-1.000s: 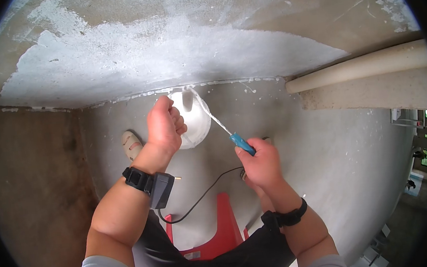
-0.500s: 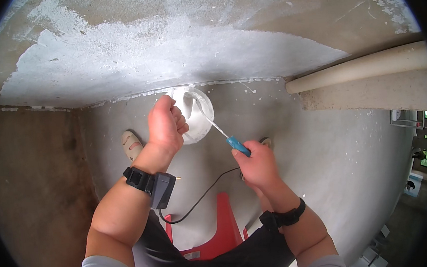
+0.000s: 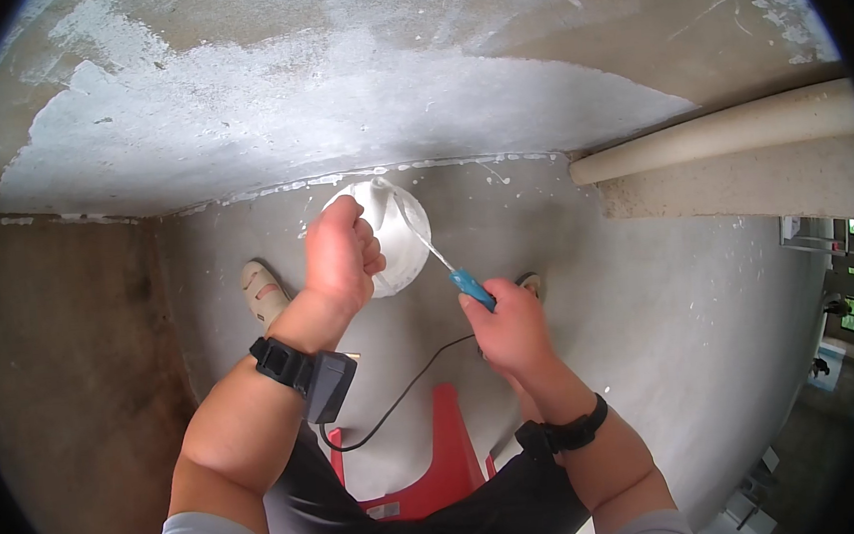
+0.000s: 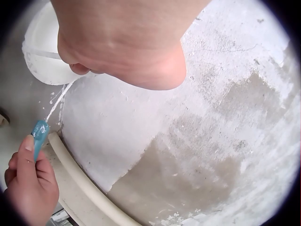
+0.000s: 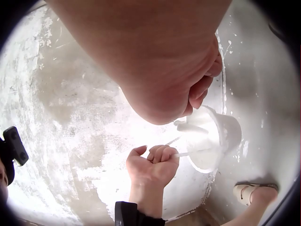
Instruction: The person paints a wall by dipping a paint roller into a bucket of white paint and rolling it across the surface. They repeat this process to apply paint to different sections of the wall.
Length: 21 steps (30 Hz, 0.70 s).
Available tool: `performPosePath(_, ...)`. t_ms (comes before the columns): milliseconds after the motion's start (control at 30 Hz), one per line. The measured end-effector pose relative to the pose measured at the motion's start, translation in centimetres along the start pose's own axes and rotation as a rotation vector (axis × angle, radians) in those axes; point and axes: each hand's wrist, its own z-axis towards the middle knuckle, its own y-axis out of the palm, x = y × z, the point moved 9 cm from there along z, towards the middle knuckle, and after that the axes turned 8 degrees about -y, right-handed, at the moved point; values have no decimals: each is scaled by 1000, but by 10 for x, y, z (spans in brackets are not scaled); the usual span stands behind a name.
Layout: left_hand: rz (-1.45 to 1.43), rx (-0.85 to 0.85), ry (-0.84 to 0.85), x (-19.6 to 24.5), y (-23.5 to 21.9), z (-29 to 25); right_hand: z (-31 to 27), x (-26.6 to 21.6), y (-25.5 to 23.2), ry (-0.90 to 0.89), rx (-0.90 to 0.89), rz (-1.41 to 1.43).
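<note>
My left hand (image 3: 339,259) grips the handle (image 5: 188,154) of a white bucket (image 3: 402,264), fingers curled round it. Light-coloured paint coats the bucket's inside. In my right hand (image 3: 509,329) is a paint roller by its blue grip (image 3: 472,289), the thumb lying along it. A white-smeared metal rod (image 4: 59,101) runs from the grip up to the bucket's mouth. At that end the roller's white sleeve (image 5: 194,129) lies inside the bucket, near the rim on the wall side. In the right wrist view, the right hand's own fingers hide the grip.
Behind the bucket rises a wall (image 3: 355,112) partly coated white. A pale pipe (image 3: 727,133) runs along the right. A red stool (image 3: 447,436) stands between the legs, a black cable (image 3: 398,407) hangs above the floor, and a sandalled foot (image 3: 264,292) is at left.
The right hand has moved slightly left, taking the roller's grip with it. The roller sleeve has shifted within the bucket. The left hand and the bucket have moved a little to the right.
</note>
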Motion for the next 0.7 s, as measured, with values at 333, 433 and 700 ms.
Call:
performPosePath(333, 9, -1, -27, -4, 3, 0, 0, 5, -10, -9, 158, 79)
performPosePath(433, 20, 5, -30, -6, 4, 0, 1, -1, -27, -42, 236, 77)
performPosePath(700, 50, 27, -16, -4, 0, 3, -6, -16, -45, -64, 249, 278)
